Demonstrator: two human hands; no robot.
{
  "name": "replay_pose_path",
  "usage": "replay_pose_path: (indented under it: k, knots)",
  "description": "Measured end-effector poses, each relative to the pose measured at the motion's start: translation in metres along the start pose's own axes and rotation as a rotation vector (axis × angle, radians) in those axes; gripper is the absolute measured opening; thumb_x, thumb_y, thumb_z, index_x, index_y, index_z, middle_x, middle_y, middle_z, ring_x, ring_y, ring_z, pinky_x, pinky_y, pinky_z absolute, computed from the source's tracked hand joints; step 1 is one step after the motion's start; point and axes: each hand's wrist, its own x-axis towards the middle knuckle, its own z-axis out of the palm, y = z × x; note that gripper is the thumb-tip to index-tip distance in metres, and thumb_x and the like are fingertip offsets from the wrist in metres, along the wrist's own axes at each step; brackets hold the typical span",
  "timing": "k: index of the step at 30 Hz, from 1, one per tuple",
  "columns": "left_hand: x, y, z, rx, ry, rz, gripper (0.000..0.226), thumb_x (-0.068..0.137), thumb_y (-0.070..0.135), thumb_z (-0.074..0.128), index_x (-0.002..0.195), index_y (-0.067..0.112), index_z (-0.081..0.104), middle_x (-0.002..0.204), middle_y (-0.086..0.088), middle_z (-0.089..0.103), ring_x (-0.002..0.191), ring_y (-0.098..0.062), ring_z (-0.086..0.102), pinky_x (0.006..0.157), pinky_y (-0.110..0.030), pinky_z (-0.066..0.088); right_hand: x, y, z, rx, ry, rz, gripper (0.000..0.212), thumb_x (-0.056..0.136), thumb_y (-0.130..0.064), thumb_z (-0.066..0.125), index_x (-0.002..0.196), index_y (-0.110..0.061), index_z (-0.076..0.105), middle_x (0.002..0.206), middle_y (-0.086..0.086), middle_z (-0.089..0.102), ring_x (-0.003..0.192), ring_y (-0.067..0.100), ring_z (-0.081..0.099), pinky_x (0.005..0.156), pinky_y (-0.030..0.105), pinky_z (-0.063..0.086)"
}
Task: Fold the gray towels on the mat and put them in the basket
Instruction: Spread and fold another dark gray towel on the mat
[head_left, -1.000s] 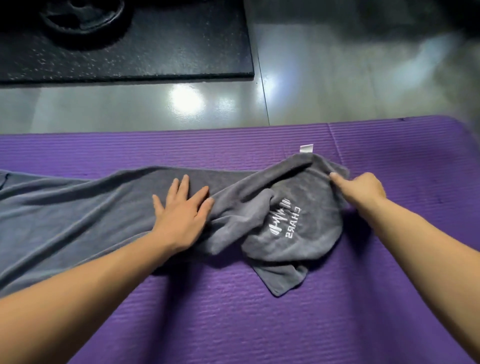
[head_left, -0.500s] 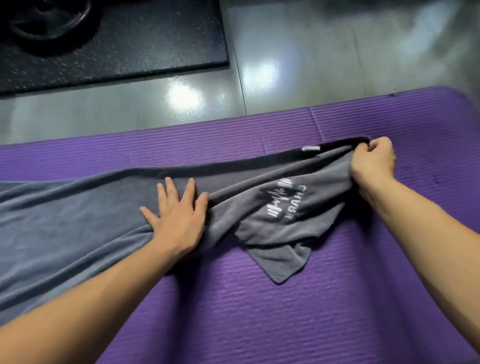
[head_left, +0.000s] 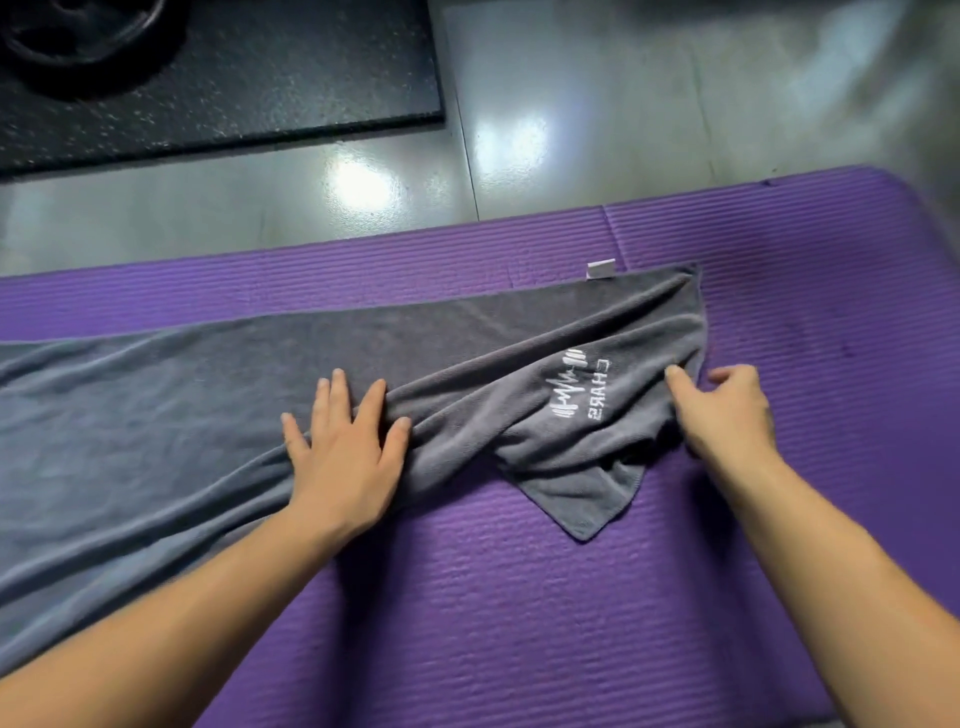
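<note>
While the left hand (head_left: 343, 452), splayed open, presses the gray towel (head_left: 182, 415) flat on the purple mat (head_left: 467, 623), the step looks like spreading, not yet folding. The right hand (head_left: 727, 410) touches the bunched right end, half-curled; a pinch cannot be confirmed. Next: pull the twisted corner (head_left: 587, 514) flat.

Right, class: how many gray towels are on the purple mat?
1. The gray towel stretches across the purple mat, left hand pressing its middle, right hand touching its right end. Others may lie out of frame.
</note>
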Motion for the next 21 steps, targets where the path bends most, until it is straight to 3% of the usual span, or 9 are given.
replay_pose_path:
  k: [3, 5, 9, 13, 14, 17, 19, 21]
  knots:
    - [-0.007, 0.0, 0.003, 0.006, 0.008, 0.05, 0.062, 0.103, 0.056, 0.028, 0.159, 0.031, 0.021, 0.17, -0.009, -0.002, 0.157, -0.022, -0.008, 0.123, -0.06, -0.005, -0.037, 0.028, 0.013, -0.041, -0.14, 0.042, 0.049, 0.082, -0.06, 0.061, 0.075, -0.011, 0.064, 0.076, 0.011, 0.072, 0.081, 0.035, 0.068, 0.077, 0.04, 0.053]
    - [-0.012, 0.002, 0.005, 0.014, -0.002, 0.085, 0.063, 0.103, 0.056, 0.028, 0.16, 0.031, 0.017, 0.17, -0.008, -0.003, 0.157, -0.021, -0.008, 0.123, -0.06, -0.005, -0.05, 0.032, 0.023, -0.023, -0.193, 0.034, 0.056, 0.077, -0.065, 0.062, 0.061, -0.011, 0.059, 0.059, 0.006, 0.067, 0.071, 0.034, 0.067, 0.072, 0.041, 0.056]
    - [-0.016, 0.009, 0.007, -0.029, -0.037, 0.076, 0.064, 0.103, 0.057, 0.027, 0.161, 0.032, 0.015, 0.17, -0.007, -0.001, 0.157, -0.021, -0.007, 0.123, -0.059, -0.003, -0.066, 0.025, 0.036, -0.092, -0.191, -0.045, 0.038, 0.082, -0.052, 0.07, 0.072, -0.017, 0.06, 0.078, 0.0, 0.067, 0.082, 0.026, 0.063, 0.07, 0.033, 0.043]
    - [-0.018, 0.005, 0.003, -0.002, -0.039, 0.096, 0.065, 0.103, 0.057, 0.027, 0.161, 0.031, 0.014, 0.17, -0.007, 0.003, 0.157, -0.021, -0.004, 0.124, -0.059, -0.001, -0.074, 0.025, 0.043, -0.126, -0.143, -0.054, 0.019, 0.091, -0.034, 0.063, 0.082, -0.019, 0.059, 0.098, 0.003, 0.069, 0.093, 0.029, 0.062, 0.074, 0.034, 0.042]
    - [-0.018, 0.003, 0.002, 0.006, -0.038, 0.099, 0.065, 0.103, 0.057, 0.027, 0.161, 0.031, 0.014, 0.17, -0.007, 0.004, 0.157, -0.021, -0.003, 0.124, -0.059, -0.001, -0.076, 0.024, 0.043, -0.13, -0.129, -0.038, 0.023, 0.09, -0.04, 0.063, 0.091, -0.018, 0.057, 0.106, 0.006, 0.068, 0.099, 0.032, 0.062, 0.078, 0.036, 0.043]
    - [-0.02, -0.003, 0.0, 0.0, -0.027, 0.097, 0.066, 0.103, 0.057, 0.027, 0.161, 0.03, 0.014, 0.17, -0.008, 0.008, 0.157, -0.023, 0.0, 0.124, -0.059, 0.0, -0.076, 0.023, 0.038, -0.138, -0.1, 0.029, 0.066, 0.081, -0.064, 0.068, 0.116, -0.011, 0.051, 0.123, 0.014, 0.063, 0.116, 0.037, 0.06, 0.089, 0.043, 0.047]
    - [-0.021, -0.005, 0.0, -0.014, -0.037, 0.086, 0.066, 0.103, 0.058, 0.027, 0.161, 0.03, 0.015, 0.17, -0.007, 0.008, 0.157, -0.022, 0.0, 0.124, -0.058, 0.001, -0.074, 0.019, 0.039, -0.164, -0.106, 0.016, 0.065, 0.079, -0.064, 0.069, 0.116, -0.013, 0.055, 0.125, 0.014, 0.064, 0.117, 0.037, 0.06, 0.091, 0.044, 0.049]
    - [-0.022, -0.009, 0.001, -0.018, -0.053, 0.087, 0.066, 0.103, 0.058, 0.028, 0.161, 0.029, 0.015, 0.17, -0.006, 0.007, 0.157, -0.021, 0.0, 0.124, -0.057, 0.001, -0.073, 0.012, 0.046, -0.181, -0.148, -0.036, 0.046, 0.082, -0.055, 0.07, 0.107, -0.017, 0.062, 0.122, 0.013, 0.066, 0.113, 0.036, 0.062, 0.089, 0.041, 0.05]
